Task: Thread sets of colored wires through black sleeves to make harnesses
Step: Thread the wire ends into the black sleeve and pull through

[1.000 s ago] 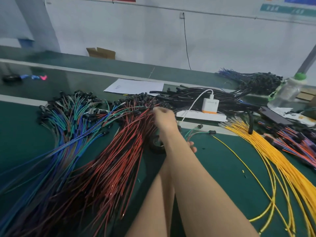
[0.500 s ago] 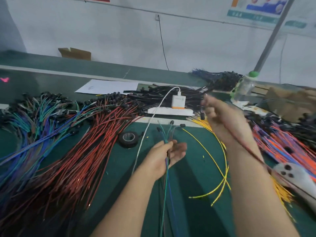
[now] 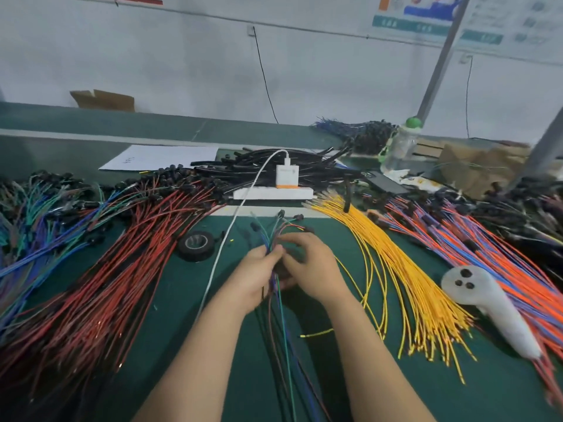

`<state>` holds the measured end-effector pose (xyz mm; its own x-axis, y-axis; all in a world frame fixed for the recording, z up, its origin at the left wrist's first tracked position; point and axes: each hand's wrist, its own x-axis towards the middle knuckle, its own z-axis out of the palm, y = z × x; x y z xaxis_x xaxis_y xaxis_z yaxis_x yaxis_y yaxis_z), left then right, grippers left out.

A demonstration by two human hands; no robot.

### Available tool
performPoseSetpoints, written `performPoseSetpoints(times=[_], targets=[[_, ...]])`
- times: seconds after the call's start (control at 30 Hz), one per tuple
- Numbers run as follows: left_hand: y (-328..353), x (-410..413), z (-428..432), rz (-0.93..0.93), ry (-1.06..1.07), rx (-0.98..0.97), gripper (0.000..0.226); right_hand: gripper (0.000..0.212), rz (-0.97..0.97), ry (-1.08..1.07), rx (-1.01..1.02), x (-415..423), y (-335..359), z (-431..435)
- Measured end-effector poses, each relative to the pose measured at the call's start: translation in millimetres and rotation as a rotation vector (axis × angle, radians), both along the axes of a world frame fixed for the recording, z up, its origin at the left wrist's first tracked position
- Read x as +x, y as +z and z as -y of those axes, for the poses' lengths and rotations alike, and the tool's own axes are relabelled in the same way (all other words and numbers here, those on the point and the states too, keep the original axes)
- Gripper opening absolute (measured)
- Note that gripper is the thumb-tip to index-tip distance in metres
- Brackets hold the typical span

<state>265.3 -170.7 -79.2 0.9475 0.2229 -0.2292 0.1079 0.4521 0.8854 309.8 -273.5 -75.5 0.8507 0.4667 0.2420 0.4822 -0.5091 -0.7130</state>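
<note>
A thin set of coloured wires (image 3: 285, 336), green, blue and red, runs from the table's near edge up between my hands. My left hand (image 3: 254, 277) grips this set near its top. My right hand (image 3: 307, 269) curls around the same wires from the right, touching the left hand. The black-capped wire ends (image 3: 280, 220) fan out above my fingers. A heap of black sleeves (image 3: 265, 166) lies at the back centre. What sits between my palms is blurred.
Red wires (image 3: 115, 269) and blue-green wires (image 3: 39, 226) spread on the left, yellow wires (image 3: 396, 269) and orange-purple wires (image 3: 499, 254) on the right. A black tape roll (image 3: 196, 243), a white power strip (image 3: 272, 194) with charger and cable, and a white controller (image 3: 490, 306) lie nearby.
My right hand came from the red pile, swung over the yellow wires, then returned to the centre. It now joins my left hand on the wire set. The camera view shifted right.
</note>
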Motion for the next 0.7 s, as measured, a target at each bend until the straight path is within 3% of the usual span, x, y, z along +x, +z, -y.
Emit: performPoseSetpoints(times=[0.1,0.2,0.33,0.43,0.7], targets=[[-1.8,0.7,2.2,-0.028,0.048,0.217,0.019,0.049,-0.026,-0.200,-0.157,11.2,-3.9,11.4],[-4.0,3.7,-4.0,-0.043,0.181,0.192,0.021,0.045,-0.045,-0.483,-0.171,22.0,1.2,26.5],[-4.3,2.8,-24.3,0.044,0.183,-0.482,0.026,0.037,-0.107,-0.605,-0.470,25.5,-5.1,34.5],[-3.2,0.0,-29.1,0.095,0.122,-0.687,0.029,0.029,-0.076,-0.588,-0.515,26.0,-9.8,25.4],[-6.0,3.3,-17.3,0.036,0.179,-0.498,0.023,0.032,-0.042,-0.612,-0.532,25.2,-10.8,23.4]])
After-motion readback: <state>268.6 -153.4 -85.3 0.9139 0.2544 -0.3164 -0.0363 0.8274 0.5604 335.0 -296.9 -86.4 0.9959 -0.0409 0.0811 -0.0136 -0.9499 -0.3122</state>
